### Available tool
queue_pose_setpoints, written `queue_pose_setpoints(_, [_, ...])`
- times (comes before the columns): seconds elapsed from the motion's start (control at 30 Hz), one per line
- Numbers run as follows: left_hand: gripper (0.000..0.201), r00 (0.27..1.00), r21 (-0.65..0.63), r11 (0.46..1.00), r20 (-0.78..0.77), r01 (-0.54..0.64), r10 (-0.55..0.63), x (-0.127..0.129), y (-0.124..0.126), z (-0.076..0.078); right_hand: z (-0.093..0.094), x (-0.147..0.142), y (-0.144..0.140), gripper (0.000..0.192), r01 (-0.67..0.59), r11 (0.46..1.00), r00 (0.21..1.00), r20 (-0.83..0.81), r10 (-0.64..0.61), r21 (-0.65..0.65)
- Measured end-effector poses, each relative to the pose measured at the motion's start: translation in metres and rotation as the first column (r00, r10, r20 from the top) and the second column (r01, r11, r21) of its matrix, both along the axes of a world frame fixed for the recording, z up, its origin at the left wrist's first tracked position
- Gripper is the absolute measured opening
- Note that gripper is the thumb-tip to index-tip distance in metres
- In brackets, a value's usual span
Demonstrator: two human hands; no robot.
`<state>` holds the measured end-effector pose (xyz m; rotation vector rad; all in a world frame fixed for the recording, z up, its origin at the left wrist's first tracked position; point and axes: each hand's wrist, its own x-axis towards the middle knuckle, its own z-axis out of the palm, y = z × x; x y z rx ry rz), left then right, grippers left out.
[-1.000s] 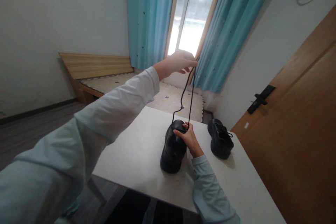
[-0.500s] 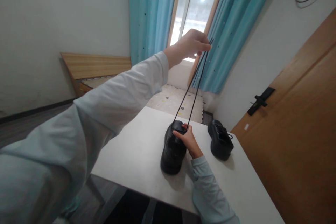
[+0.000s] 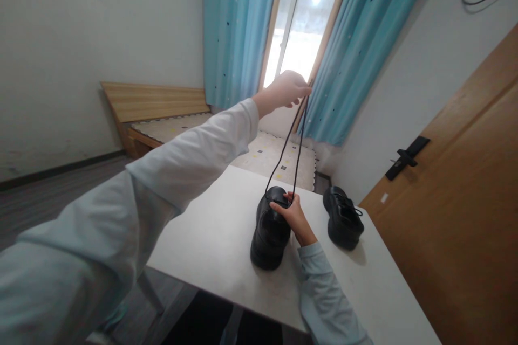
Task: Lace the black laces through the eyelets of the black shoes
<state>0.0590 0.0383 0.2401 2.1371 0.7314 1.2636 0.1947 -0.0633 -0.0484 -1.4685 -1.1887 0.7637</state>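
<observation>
Raised in front of the window, my left hand (image 3: 288, 89) pinches the ends of a black shoelace (image 3: 299, 143). Two strands of it run down to a black shoe (image 3: 270, 240) on the white table; the left strand bows slightly. My right hand (image 3: 295, 214) grips the upper right side of this shoe, thumb across its top and fingers near where the right strand meets it. Most of the eyelets are hidden by the hand and too dark to make out. Another black shoe (image 3: 343, 218), its lace tied with a loop, stands to the right.
The white table (image 3: 210, 232) carries both shoes. Beyond its far edge lies a bed with a patterned mattress (image 3: 263, 151) and a wooden headboard (image 3: 156, 101). Blue curtains (image 3: 238, 27) frame the window. A wooden door (image 3: 461, 194) with a black handle is on the right.
My left hand has come down and slightly left, and the lace strands have gone from taut to a little slack. My right hand stays on the shoe. The view has shifted slightly.
</observation>
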Motion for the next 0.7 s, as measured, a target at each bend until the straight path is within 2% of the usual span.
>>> queue_pose_setpoints(0.23, [0.011,0.993,0.02,0.997,-0.096,-0.073,0.075,-0.013,0.003,-0.033,0.009,-0.006,-0.004,0.083,0.005,1.0,0.998,-0.063,-0.006,-0.009])
queue_pose_setpoints(0.4, [0.012,0.976,0.019,0.987,-0.148,-0.158,0.159,-0.02,0.018,-0.063,0.011,-0.006,-0.005,0.087,-0.016,1.0,0.997,-0.081,0.015,-0.003])
queue_pose_setpoints(0.57, [0.012,0.979,-0.068,0.977,-0.041,-0.204,0.202,-0.029,0.033,-0.094,0.01,-0.005,-0.003,0.089,-0.025,0.999,0.998,-0.059,0.027,0.035])
queue_pose_setpoints(0.7, [0.012,0.986,-0.201,0.975,0.114,-0.096,0.121,-0.037,0.032,-0.116,0.01,-0.005,-0.003,0.081,-0.066,0.992,0.997,-0.029,0.07,0.104])
